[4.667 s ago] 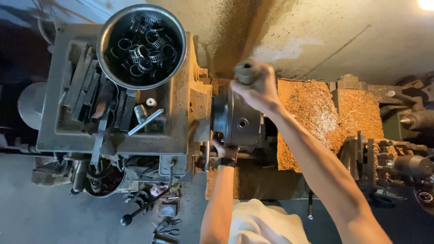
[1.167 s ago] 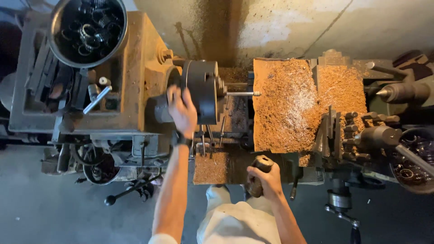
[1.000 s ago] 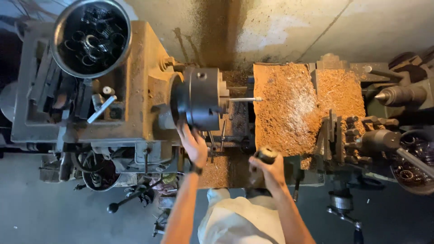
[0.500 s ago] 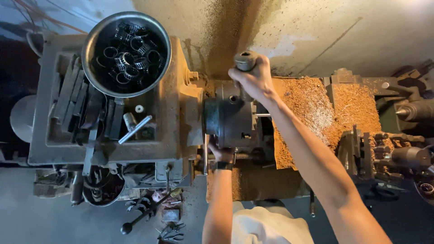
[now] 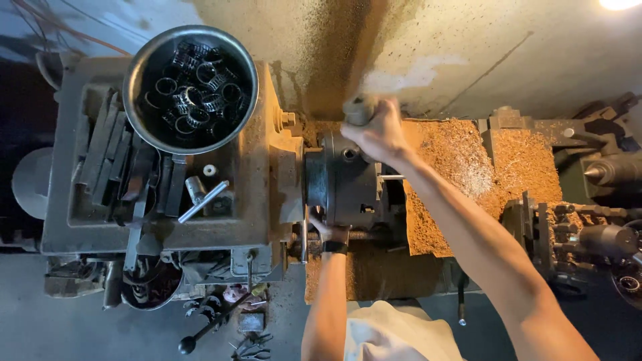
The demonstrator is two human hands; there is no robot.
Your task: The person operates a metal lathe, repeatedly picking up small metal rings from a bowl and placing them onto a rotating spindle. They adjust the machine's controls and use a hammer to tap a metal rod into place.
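Gripping tight, the right hand (image 5: pixel 378 130) is closing its grip around a grey cylindrical metal handle (image 5: pixel 356 110), blurred, standing up from the top of the dark round steel lathe chuck (image 5: pixel 348 180). The left hand (image 5: pixel 328 230) is reaching in under the near side of that chuck, wrist in a dark band; whether its grip is closing on anything cannot be told, since the chuck is hiding the fingers. A thin steel rod (image 5: pixel 391 177) is sticking out of the chuck face toward the heap of tan sawdust-like shavings (image 5: pixel 461 174) covering the lathe bed. On the dusty headstock top (image 5: pixel 261 200) to the left a round metal bowl (image 5: pixel 140 80) is holding dark threaded rings (image 5: pixel 194 87).
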